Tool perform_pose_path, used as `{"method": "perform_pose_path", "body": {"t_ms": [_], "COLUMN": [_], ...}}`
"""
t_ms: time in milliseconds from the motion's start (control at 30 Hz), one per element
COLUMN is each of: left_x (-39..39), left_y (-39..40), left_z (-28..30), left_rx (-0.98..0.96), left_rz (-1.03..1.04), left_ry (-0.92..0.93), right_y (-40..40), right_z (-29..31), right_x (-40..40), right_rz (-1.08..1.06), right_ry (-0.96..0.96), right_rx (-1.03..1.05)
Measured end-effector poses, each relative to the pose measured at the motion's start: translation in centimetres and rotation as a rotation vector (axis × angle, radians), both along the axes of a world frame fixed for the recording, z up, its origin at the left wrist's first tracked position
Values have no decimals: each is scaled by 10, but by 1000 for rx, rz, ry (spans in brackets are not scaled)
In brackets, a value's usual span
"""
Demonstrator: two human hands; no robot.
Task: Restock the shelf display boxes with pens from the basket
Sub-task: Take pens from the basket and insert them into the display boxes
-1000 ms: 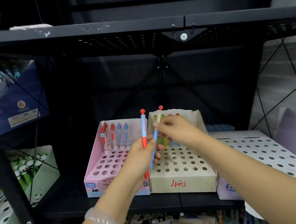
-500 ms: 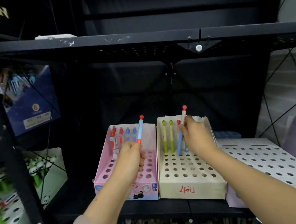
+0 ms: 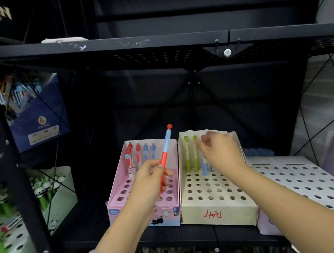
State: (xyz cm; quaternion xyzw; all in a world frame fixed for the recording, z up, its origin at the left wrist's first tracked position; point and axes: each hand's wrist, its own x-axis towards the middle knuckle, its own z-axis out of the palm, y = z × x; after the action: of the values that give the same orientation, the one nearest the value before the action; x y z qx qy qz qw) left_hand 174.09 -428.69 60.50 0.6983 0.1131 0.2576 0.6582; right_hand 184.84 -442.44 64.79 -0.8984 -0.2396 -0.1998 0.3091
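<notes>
Left hand [image 3: 150, 173]: fingers wrapped round a red-and-blue pen [image 3: 165, 157], held tilted over the pink display box [image 3: 124, 183].
Right hand [image 3: 218, 152]: fingers bunched at the pen tops in the far row of the cream display box [image 3: 216, 205]; whether they pinch one cannot be told.
Risk: the tilted pen may miss its hole; the right wrist could knock the green pens [image 3: 191, 156].
Pen condition: slim, red lower barrel, blue upper, red knob.

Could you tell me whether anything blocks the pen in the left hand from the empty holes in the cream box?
Nothing visible does: the pen in the left hand is beside the cream box, whose front rows are open; the right hand covers only the back row.
</notes>
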Motion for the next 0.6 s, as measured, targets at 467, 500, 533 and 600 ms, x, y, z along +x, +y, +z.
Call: {"method": "perform_pose_path", "body": {"t_ms": [467, 500, 533, 600], "left_x": [4, 6, 7, 9], "left_y": [-18, -19, -21, -25], "left_z": [5, 3, 2, 1], "left_rx": [530, 538, 537, 531], "left_rz": [-30, -44, -56, -76], "left_ry": [59, 60, 57, 47], "right_y": [-42, -48, -50, -51], "right_z": [21, 20, 18, 18], "right_x": [9, 12, 15, 21], "right_rz": [20, -12, -33, -57], "right_ry": [-14, -29, -33, -27], "right_rx": [289, 248, 216, 159]}}
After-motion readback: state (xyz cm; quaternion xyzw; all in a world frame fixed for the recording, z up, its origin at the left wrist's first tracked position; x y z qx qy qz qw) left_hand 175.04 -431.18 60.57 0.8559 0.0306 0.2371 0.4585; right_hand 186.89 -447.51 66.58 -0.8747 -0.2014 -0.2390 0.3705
